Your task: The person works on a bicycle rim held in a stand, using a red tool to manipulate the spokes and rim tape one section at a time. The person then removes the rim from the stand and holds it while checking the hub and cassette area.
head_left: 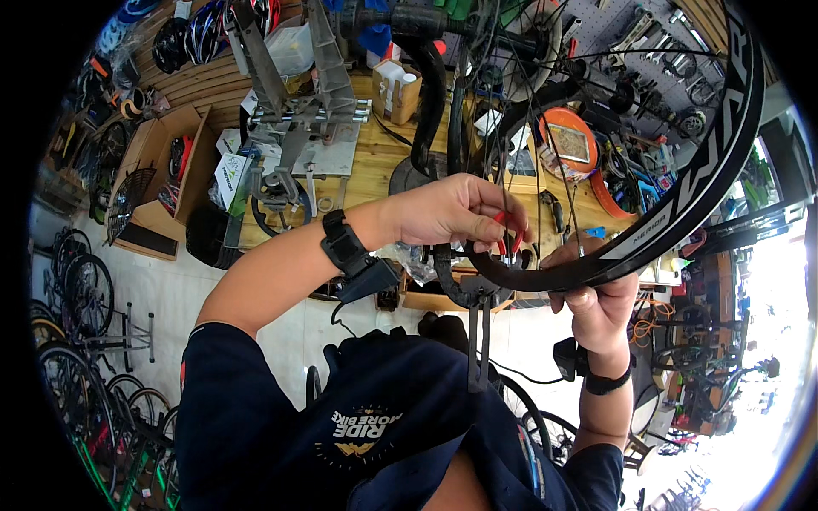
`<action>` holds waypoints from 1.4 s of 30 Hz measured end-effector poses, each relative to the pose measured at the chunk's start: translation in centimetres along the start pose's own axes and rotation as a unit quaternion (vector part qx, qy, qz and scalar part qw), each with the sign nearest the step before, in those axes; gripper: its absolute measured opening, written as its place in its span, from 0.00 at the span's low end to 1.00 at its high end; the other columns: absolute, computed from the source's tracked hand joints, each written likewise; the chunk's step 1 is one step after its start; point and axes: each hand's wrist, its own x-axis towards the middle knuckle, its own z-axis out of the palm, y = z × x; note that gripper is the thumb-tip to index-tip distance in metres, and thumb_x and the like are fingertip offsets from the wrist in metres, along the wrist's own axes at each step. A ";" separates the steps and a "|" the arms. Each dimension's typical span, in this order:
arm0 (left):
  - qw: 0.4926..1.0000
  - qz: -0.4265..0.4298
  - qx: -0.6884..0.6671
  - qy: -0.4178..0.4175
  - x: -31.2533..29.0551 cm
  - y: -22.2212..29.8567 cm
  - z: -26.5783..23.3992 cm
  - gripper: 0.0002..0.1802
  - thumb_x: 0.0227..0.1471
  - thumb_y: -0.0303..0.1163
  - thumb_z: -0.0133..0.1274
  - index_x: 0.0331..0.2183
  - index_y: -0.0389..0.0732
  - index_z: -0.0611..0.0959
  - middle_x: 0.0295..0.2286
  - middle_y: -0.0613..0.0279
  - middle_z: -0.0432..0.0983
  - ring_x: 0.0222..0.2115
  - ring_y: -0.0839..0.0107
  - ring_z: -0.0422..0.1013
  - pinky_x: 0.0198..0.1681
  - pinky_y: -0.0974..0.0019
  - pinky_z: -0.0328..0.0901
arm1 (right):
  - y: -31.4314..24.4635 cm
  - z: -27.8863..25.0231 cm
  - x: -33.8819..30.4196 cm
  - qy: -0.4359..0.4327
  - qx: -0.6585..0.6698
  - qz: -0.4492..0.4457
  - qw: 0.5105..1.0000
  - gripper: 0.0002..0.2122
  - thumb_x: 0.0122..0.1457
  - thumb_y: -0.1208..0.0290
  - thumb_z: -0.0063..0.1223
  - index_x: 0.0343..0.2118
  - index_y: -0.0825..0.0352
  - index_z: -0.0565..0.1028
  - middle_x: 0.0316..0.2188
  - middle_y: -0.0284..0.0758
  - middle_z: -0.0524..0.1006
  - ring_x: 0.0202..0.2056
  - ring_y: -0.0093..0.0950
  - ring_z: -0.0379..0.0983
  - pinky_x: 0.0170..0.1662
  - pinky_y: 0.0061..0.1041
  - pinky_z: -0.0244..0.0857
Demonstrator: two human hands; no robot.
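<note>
A black bicycle wheel rim (690,209) with white lettering stands upright in a dark metal truing stand (479,341), its spokes (535,128) running up from the rim. My left hand (452,211) is closed in a pinch on a small red spoke wrench (509,234) at the inner edge of the rim, among the spokes. To the right, my right hand (603,308) grips the lower part of the rim, thumb on the near side and some fingers reaching behind it by a spoke. The rim hides part of those fingers.
Behind the wheel is a wooden workbench (375,183) with a bench vise (277,187), a box of white bottles (396,89) and an orange round container (569,140). Tools hang on a pegboard (596,38). An open cardboard box (158,183) and several bicycles (85,281) stand left.
</note>
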 end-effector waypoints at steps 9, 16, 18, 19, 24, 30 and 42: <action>0.999 -0.011 0.030 0.043 -0.4 0.2 0.5 0.20 0.53 0.30 0.59 0.47 0.33 0.77 0.38 0.63 0.78 0.27 0.84 0.70 0.33 0.79 0.67 | 0.6 1.0 -0.2 0.035 -0.025 -0.013 0.999 0.21 0.59 0.56 0.57 0.37 0.76 0.73 0.33 0.45 0.76 0.21 0.22 0.69 0.22 0.17 0.62; 0.953 -0.094 0.234 0.168 -0.3 2.1 3.2 0.17 0.56 0.37 0.57 0.41 0.33 0.81 0.29 0.67 0.79 0.22 0.84 0.68 0.28 0.79 0.65 | 0.9 0.7 -0.4 0.018 -0.052 -0.016 0.998 0.19 0.60 0.58 0.57 0.37 0.74 0.73 0.34 0.46 0.76 0.21 0.21 0.70 0.22 0.17 0.62; 0.913 -0.137 0.328 0.202 0.0 2.9 4.2 0.18 0.56 0.40 0.57 0.37 0.33 0.83 0.25 0.67 0.78 0.20 0.83 0.68 0.26 0.78 0.64 | 1.1 0.6 -0.4 0.008 -0.050 -0.019 0.999 0.18 0.60 0.59 0.57 0.37 0.74 0.73 0.35 0.45 0.76 0.21 0.21 0.70 0.22 0.16 0.62; 0.888 -0.153 0.378 0.211 0.3 3.5 4.8 0.18 0.55 0.42 0.57 0.35 0.33 0.84 0.23 0.68 0.78 0.19 0.83 0.67 0.25 0.77 0.63 | 1.1 0.6 -0.5 0.009 -0.047 -0.013 0.999 0.16 0.59 0.62 0.57 0.37 0.73 0.73 0.34 0.44 0.77 0.24 0.22 0.71 0.25 0.18 0.63; 0.831 -0.177 0.466 0.248 1.3 1.6 2.8 0.20 0.51 0.45 0.59 0.27 0.35 0.86 0.18 0.66 0.76 0.18 0.80 0.68 0.24 0.72 0.62 | 1.4 1.2 -0.9 0.028 -0.065 0.042 0.997 0.08 0.54 0.75 0.59 0.37 0.70 0.78 0.33 0.37 0.80 0.35 0.27 0.76 0.40 0.27 0.68; 0.758 -0.174 0.573 0.259 1.7 0.5 0.8 0.23 0.48 0.49 0.58 0.24 0.35 0.85 0.16 0.53 0.75 0.19 0.63 0.72 0.27 0.61 0.66 | 3.9 2.5 -1.8 0.037 -0.114 0.048 0.992 0.09 0.52 0.79 0.60 0.36 0.72 0.78 0.29 0.38 0.78 0.30 0.31 0.75 0.36 0.29 0.68; 0.825 -0.192 0.473 0.243 1.3 -0.4 -1.9 0.16 0.50 0.39 0.57 0.27 0.34 0.84 0.21 0.59 0.78 0.20 0.72 0.73 0.27 0.65 0.69 | 5.2 2.1 -1.9 -0.041 -0.266 0.064 0.961 0.12 0.56 0.80 0.57 0.44 0.72 0.75 0.34 0.39 0.78 0.34 0.27 0.76 0.38 0.25 0.69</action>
